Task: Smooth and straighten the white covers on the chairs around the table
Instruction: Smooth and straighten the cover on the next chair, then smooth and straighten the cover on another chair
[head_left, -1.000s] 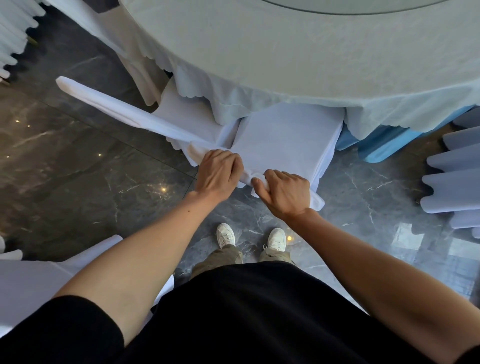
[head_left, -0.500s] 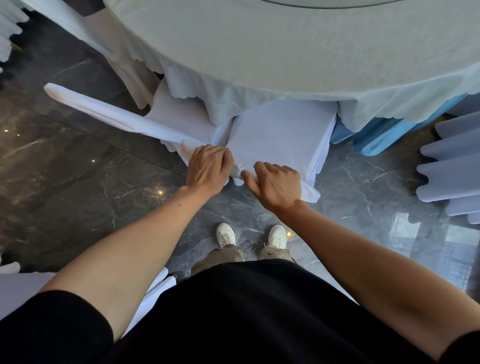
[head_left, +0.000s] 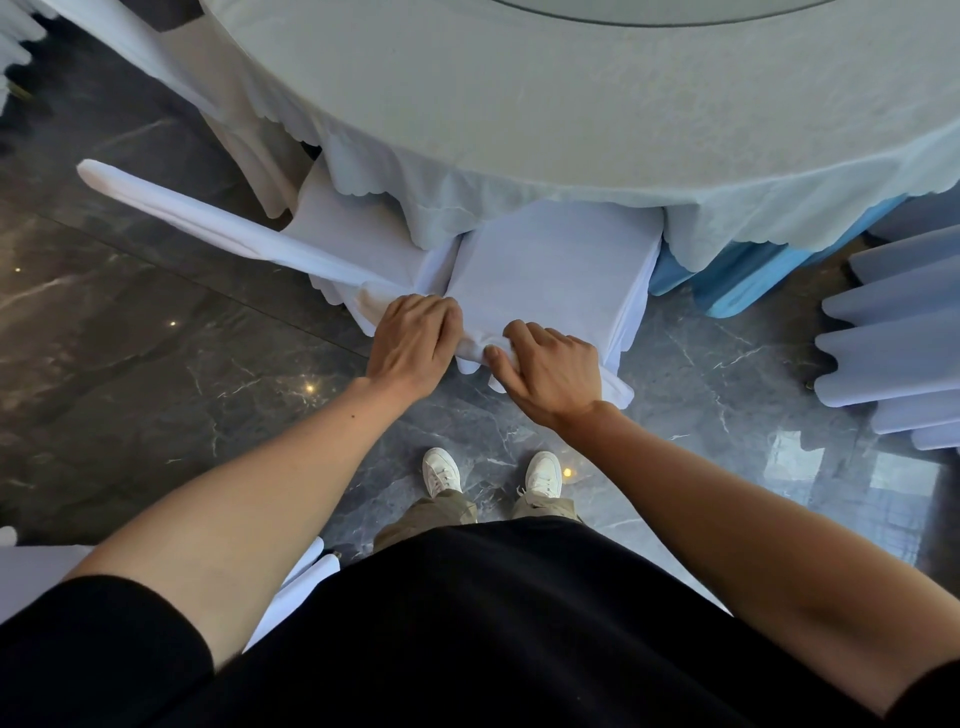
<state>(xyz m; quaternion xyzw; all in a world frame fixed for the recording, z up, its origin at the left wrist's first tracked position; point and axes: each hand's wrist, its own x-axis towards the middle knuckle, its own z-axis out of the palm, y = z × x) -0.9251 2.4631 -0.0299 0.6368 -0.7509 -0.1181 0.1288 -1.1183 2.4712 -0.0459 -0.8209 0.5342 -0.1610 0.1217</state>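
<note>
A chair in a white cover (head_left: 550, 265) stands pushed under the round table (head_left: 597, 104), right in front of me. Its backrest top runs under both my hands. My left hand (head_left: 413, 340) is clenched on the cover at the backrest's left end. My right hand (head_left: 550, 369) grips a bunched fold of the same cover just to the right, thumb over the cloth. A second white-covered chair (head_left: 218, 228) stands to the left, its backrest top touching the first chair near my left hand.
A pale tablecloth with a scalloped hem (head_left: 519, 208) hangs over the seats, with a blue skirt (head_left: 743, 275) beneath at right. More white-covered chairs stand at the right edge (head_left: 893, 343) and lower left (head_left: 31, 571). The floor is dark polished marble (head_left: 130, 364).
Both hands stay on the backrest top. My right hand has slid left toward my left hand, bunching the cover between them.
</note>
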